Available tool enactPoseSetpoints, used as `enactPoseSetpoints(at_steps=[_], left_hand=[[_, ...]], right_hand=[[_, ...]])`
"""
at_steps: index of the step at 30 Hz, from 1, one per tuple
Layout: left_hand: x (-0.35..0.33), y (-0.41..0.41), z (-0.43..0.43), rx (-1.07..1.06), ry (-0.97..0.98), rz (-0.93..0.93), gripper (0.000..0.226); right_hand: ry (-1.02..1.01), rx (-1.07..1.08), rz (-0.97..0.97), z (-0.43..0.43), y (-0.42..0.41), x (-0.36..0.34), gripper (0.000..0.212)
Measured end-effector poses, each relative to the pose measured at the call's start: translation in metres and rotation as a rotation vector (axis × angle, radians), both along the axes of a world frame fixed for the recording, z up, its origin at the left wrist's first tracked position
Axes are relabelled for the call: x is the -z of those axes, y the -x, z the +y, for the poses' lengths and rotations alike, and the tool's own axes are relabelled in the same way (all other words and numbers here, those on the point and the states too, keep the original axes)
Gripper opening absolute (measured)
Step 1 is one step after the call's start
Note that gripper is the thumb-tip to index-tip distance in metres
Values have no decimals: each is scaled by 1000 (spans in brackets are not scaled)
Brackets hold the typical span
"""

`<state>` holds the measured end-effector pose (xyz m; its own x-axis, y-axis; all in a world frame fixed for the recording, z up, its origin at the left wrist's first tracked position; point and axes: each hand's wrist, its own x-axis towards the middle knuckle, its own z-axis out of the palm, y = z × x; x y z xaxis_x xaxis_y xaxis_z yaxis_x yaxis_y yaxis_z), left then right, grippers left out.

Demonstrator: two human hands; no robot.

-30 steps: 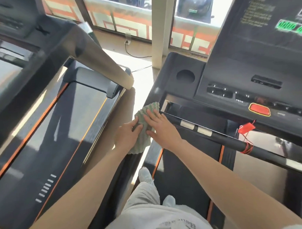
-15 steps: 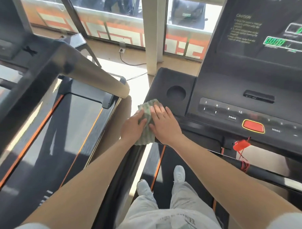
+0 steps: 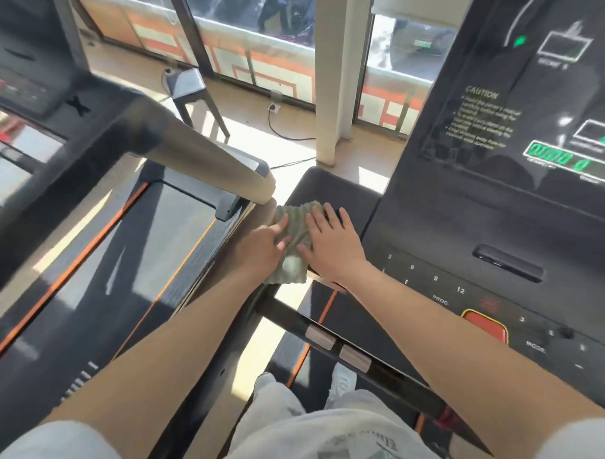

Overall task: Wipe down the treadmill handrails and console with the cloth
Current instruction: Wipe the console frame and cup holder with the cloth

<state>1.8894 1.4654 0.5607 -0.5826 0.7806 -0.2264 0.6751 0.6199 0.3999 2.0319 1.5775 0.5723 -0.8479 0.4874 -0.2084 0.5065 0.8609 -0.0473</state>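
A white pillar (image 3: 337,76) stands between the windows (image 3: 267,15). A black cable (image 3: 297,139) runs from a wall socket (image 3: 274,107) across the sunlit wooden floor (image 3: 244,100).

On my feed the treadmill console (image 3: 442,213) carries a CAUTION heading (image 3: 480,94) in pale letters on its dark upper panel. The small print beneath it is too blurred for me to read. Lower down, the key strip (image 3: 424,273) shows 3, 6, 9 and 12, with PROG under them and MODE just right of the red button (image 3: 484,327). I cannot make out the green display (image 3: 554,158) digits.
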Motion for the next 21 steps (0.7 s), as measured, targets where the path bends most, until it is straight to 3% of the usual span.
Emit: enactPoseSetpoints(at_steps=[7,12,15,18,21], left_hand=[[-3,3,31,33,3,-4,48],[3,12,54,251,-37,-33,57],[2,19,62,384,49,-4,65],[-4,23,73,452,128,21,66],[-8,25,86,494,157,37,67]], right_hand=[[-6,18,-21,32,-1,-5,70],[-4,90,-90,47,-6,-9,69],[22,128,-85,50,-11,-14,74],[65,192,55,50,-15,-18,67],[77,104,214,47,-16,-13,54]])
